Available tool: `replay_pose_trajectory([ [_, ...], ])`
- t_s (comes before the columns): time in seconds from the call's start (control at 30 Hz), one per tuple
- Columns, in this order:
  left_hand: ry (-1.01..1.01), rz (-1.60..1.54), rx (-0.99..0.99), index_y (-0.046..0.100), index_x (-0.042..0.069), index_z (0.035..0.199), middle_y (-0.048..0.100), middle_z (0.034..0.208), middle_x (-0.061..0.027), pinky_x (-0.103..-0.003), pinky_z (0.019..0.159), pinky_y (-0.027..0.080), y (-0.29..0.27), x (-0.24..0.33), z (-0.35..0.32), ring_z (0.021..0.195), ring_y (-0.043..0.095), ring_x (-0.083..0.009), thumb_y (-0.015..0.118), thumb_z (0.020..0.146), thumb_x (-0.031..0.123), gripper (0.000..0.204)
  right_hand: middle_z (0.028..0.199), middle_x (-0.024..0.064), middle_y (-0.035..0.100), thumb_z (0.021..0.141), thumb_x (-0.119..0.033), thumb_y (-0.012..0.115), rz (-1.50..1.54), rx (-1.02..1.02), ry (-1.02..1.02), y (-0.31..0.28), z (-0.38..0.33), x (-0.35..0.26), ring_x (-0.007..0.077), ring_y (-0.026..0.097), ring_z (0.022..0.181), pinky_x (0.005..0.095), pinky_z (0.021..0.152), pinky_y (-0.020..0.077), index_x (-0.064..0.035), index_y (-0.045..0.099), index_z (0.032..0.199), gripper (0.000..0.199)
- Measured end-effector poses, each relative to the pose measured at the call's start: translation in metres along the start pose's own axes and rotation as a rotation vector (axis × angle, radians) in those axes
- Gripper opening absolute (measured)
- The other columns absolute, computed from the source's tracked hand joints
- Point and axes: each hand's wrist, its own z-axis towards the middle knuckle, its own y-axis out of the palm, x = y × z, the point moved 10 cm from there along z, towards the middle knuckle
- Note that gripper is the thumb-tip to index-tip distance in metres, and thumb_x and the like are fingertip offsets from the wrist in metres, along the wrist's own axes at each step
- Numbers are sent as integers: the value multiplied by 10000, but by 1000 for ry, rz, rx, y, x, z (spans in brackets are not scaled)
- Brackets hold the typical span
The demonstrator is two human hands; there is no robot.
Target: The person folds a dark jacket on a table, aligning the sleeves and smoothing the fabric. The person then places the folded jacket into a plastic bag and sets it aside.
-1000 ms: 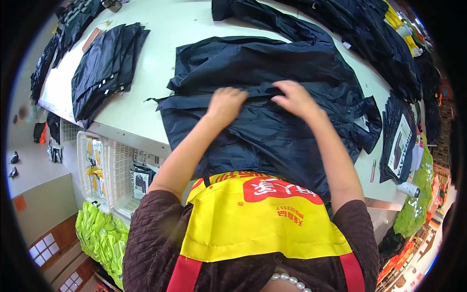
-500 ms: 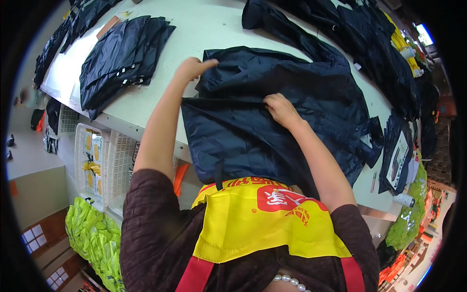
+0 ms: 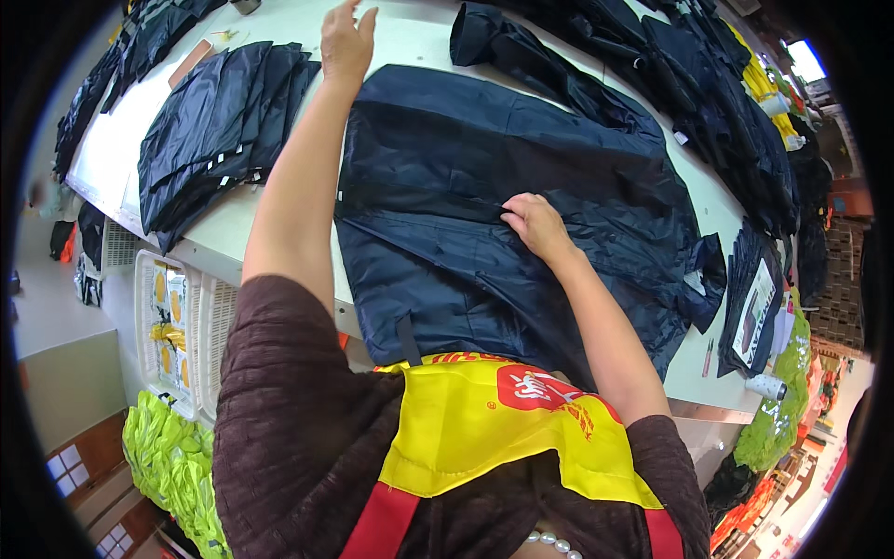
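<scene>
A dark navy jacket (image 3: 428,279) lies spread over the white table in front of me. One of its sleeves (image 3: 549,79) stretches away at the far side, and its collar (image 3: 705,279) is at the right. My right hand (image 3: 537,226) pinches the fabric near the middle, along a lengthwise fold. Beyond the jacket's far left corner, my left hand (image 3: 347,47) is raised with thumb and fingers apart, holding nothing. The jacket's near edge rests against my yellow apron (image 3: 466,419).
Folded dark garments (image 3: 219,130) are stacked at the left of the table (image 3: 410,28). More dark garments (image 3: 726,121) lie far right. Nearer stand a printed bag (image 3: 752,312) and a thread spool (image 3: 765,386). White baskets (image 3: 149,326) and lime-green garments (image 3: 172,466) sit below left.
My left hand has left the jacket's left edge and moved farther away, opening. The jacket's far half now lies flatter. My right hand stays near the same spot.
</scene>
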Motion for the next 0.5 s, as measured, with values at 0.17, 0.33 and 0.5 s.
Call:
replay_pose_trajectory([
  [0.17, -183, -430, -1022, 639, 29, 942, 655, 887, -156, -341, 736, 486, -1, 61, -105, 814, 628, -292, 638, 834, 256, 251, 956, 146, 625, 814, -148, 640, 57, -2, 57, -5, 3, 15, 322, 587, 919, 372, 811, 473, -15, 662, 954, 195],
  [0.33, -304, -38, -1385, 654, -6, 985, 670, 890, -157, -347, 730, 492, -52, 5, -187, 800, 634, -268, 685, 787, 252, 326, 959, 163, 629, 851, -161, 598, 72, -46, 96, 1, 5, 22, 333, 595, 907, 380, 807, 477, -20, 666, 971, 197],
  [0.5, -821, -166, -1215, 670, -20, 981, 662, 805, -93, -275, 682, 481, -63, -42, -219, 702, 603, -162, 660, 794, 136, 244, 918, 153, 667, 842, -226, 612, -41, -144, 337, 0, 9, 30, 329, 623, 898, 397, 796, 489, -91, 692, 985, 212],
])
